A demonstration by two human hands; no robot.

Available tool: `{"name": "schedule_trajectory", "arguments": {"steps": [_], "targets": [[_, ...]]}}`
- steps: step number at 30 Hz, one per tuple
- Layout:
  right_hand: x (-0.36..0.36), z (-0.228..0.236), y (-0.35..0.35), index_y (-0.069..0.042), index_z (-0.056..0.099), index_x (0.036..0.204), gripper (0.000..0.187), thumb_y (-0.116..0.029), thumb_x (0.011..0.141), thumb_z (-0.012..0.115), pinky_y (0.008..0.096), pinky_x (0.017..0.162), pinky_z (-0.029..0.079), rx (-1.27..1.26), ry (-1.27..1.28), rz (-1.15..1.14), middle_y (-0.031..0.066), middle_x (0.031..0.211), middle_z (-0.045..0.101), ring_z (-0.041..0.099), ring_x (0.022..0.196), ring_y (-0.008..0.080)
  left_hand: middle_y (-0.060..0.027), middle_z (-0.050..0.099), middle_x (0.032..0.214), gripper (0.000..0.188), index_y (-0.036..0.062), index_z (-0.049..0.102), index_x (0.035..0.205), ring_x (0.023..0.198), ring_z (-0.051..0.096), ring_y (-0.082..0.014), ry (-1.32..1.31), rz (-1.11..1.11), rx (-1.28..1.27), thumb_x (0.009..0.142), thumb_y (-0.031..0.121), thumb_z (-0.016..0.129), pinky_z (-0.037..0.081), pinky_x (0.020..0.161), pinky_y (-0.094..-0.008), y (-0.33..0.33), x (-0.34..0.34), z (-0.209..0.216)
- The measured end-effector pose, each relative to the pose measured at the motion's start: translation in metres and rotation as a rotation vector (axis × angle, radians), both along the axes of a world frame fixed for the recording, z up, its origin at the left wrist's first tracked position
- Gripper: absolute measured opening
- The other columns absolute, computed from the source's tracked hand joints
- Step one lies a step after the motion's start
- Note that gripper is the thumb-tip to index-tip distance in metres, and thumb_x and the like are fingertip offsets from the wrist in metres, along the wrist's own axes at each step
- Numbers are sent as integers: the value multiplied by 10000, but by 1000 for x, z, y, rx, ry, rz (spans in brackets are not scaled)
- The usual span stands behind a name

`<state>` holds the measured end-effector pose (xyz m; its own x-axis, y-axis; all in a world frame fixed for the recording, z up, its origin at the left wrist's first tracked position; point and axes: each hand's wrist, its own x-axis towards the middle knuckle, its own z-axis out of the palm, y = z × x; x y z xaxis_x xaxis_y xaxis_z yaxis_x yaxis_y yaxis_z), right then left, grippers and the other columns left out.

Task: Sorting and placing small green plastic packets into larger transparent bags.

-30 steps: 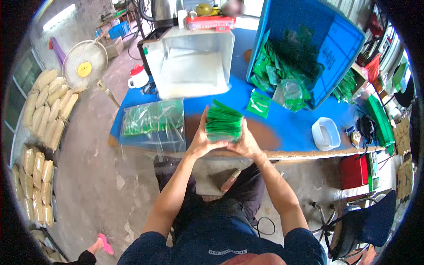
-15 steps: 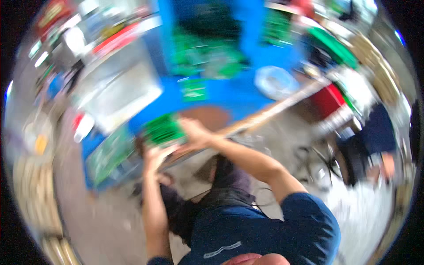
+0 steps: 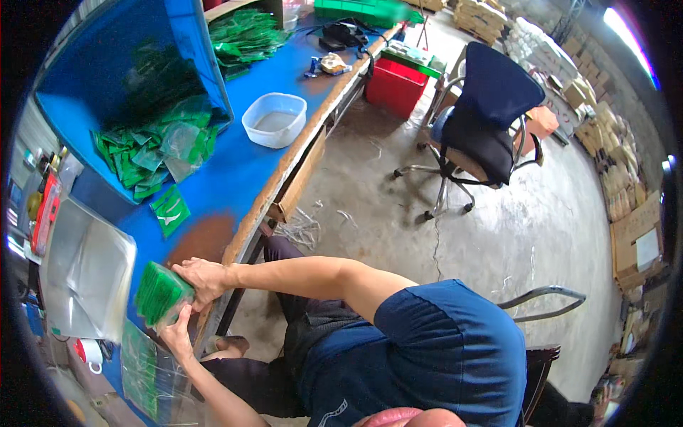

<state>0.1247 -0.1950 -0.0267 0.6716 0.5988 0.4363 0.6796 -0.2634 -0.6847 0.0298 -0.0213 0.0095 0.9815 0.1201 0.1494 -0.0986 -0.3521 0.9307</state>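
Note:
A stack of small green plastic packets [image 3: 161, 293] is held between my two hands at the front edge of the blue table. My left hand [image 3: 176, 331] grips the lower end of the stack, its thumb on the clear plastic edge. My right hand [image 3: 204, 276] is closed round the upper right corner, its fingers partly hidden. A single green packet [image 3: 171, 211] lies flat on the table beyond my hands. Behind it a blue bin [image 3: 67, 107] lies with its opening toward me, and many loose green packets [image 3: 153, 153] spill at its mouth.
On the table stand a translucent plastic tub [image 3: 274, 121] and a pile of green packets [image 3: 245, 37]. Clear plastic sheets [image 3: 89, 270] lie at the left, near a red and white cup [image 3: 88, 352]. To the right are a red crate [image 3: 395, 87] and an office chair [image 3: 491, 114].
The view has swung to the right, so the table now appears farther left and the chair is in full sight. Both hands still hold the green stack.

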Motion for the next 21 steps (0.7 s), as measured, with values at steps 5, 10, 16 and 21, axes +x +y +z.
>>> {"name": "schedule_trajectory", "arguments": {"steps": [5, 10, 16, 21], "targets": [[-3, 6, -4, 21, 454, 1091, 742, -342, 560, 825, 486, 898, 437, -1, -84, -11, 197, 982, 601, 560, 1008, 381, -98, 683, 1019, 262, -44, 684, 1046, 908, 630, -188, 75, -45, -312, 796, 9, 741, 490, 867, -322, 29, 2, -28], [-11, 0, -13, 59, 446, 1071, 764, -348, 546, 822, 501, 816, 487, 61, -26, 2, 246, 909, 618, 618, 926, 424, -95, 649, 1111, 359, -29, 632, 1153, 993, 616, -203, -59, -73, -72, 806, 13, 711, 477, 913, -336, 6, 6, -19], [-70, 52, -36, 116, 511, 1063, 841, -578, 652, 748, 457, 657, 542, 139, 267, -15, 269, 741, 632, 657, 746, 423, -126, 556, 1241, 571, -27, 481, 1312, 1091, 579, -270, -70, 12, -538, 798, 93, 698, 497, 923, -405, 16, -32, -23], [-73, 43, -30, 106, 524, 1223, 1145, -915, 712, 441, 437, 726, 581, 334, 1326, 277, 279, 887, 683, 706, 822, 360, -146, 552, 1293, 492, -15, 481, 1339, 1204, 537, -291, -28, -297, -986, 924, 239, 555, 461, 1025, -452, 30, -49, -43]]}}
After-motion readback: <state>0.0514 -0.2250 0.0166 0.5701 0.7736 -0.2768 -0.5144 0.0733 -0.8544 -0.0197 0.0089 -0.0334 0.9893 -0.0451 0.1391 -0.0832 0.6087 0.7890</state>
